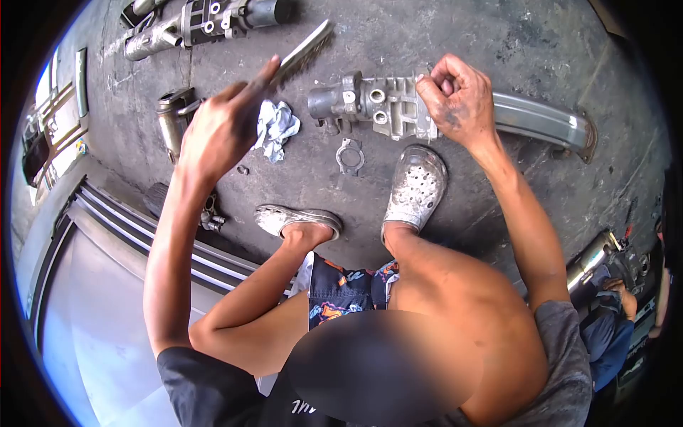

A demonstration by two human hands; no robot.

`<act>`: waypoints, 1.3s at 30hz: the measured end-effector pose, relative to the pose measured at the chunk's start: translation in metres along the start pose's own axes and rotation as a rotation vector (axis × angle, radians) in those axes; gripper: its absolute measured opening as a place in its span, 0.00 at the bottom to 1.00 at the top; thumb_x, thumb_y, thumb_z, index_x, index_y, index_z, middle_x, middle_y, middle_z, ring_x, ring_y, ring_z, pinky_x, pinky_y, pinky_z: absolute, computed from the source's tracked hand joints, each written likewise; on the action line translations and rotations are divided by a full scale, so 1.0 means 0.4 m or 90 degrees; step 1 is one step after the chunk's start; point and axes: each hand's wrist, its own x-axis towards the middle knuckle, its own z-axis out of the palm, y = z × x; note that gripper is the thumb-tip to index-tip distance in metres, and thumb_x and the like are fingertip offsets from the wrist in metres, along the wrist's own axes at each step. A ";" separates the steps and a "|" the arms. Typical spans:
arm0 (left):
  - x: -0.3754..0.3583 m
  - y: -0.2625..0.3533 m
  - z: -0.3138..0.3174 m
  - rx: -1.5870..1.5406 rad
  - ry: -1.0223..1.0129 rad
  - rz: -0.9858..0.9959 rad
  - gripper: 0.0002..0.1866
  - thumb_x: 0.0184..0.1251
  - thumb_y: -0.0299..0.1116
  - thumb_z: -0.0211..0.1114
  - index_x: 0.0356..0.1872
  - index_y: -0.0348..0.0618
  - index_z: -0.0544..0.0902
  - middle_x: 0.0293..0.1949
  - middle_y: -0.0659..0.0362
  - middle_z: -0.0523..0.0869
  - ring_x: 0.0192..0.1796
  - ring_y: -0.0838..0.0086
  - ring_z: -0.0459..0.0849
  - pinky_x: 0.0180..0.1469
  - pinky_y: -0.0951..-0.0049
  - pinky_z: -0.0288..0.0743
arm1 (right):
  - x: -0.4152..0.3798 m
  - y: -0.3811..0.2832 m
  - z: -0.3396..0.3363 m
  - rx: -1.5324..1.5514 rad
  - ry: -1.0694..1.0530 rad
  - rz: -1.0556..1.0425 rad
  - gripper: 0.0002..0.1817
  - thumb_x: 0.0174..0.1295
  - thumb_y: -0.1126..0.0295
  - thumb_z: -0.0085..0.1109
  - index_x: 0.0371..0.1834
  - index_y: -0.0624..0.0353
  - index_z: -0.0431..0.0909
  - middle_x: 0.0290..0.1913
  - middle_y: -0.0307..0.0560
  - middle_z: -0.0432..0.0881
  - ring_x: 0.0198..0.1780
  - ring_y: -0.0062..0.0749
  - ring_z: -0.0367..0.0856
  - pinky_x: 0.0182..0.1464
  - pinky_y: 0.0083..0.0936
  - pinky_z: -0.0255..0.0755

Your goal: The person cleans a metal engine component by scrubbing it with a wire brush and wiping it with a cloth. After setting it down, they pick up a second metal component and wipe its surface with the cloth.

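My left hand [226, 122] is closed around a wire brush [306, 50], its pale back up and dark bristles toward the lower right. My right hand [461, 101] has curled fingers at the flange of a grey metal housing [388, 104]; what the fingers pinch, if anything, is hidden. Dark grime marks the back of this hand. A curved metal pipe [537, 117] extends right from behind it. Beside the housing's left end lies a crumpled white cloth [276, 130]. Below the housing a flat metal ring bracket [350, 156] rests on the floor.
Another metal assembly [203, 27] lies at the upper left, with a short metal canister [171, 122] below it. A small ring [243, 170] is on the concrete floor. My feet are below the housing. A bumper-like panel [128, 263] stands lower left. Another person's hand [626, 299] shows at right.
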 end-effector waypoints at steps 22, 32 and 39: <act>-0.161 0.225 0.153 -0.089 0.042 -0.111 0.41 0.63 0.19 0.63 0.81 0.44 0.64 0.34 0.50 0.83 0.30 0.53 0.88 0.34 0.53 0.86 | 0.000 0.001 0.002 0.003 0.021 0.011 0.14 0.53 0.64 0.71 0.23 0.58 0.76 0.19 0.37 0.73 0.22 0.25 0.71 0.28 0.26 0.70; -0.128 0.224 0.118 -0.083 0.144 -0.182 0.39 0.67 0.18 0.60 0.81 0.43 0.63 0.37 0.45 0.85 0.33 0.48 0.88 0.35 0.52 0.86 | 0.007 -0.005 0.000 0.008 0.014 0.019 0.14 0.53 0.64 0.71 0.23 0.58 0.76 0.18 0.37 0.73 0.21 0.24 0.71 0.29 0.27 0.71; 0.043 0.285 0.221 -0.127 0.121 -0.177 0.39 0.64 0.21 0.62 0.79 0.39 0.64 0.40 0.40 0.86 0.34 0.44 0.90 0.36 0.49 0.85 | 0.019 -0.002 -0.001 0.005 0.034 0.005 0.13 0.53 0.63 0.70 0.23 0.58 0.76 0.17 0.37 0.71 0.21 0.24 0.72 0.28 0.27 0.71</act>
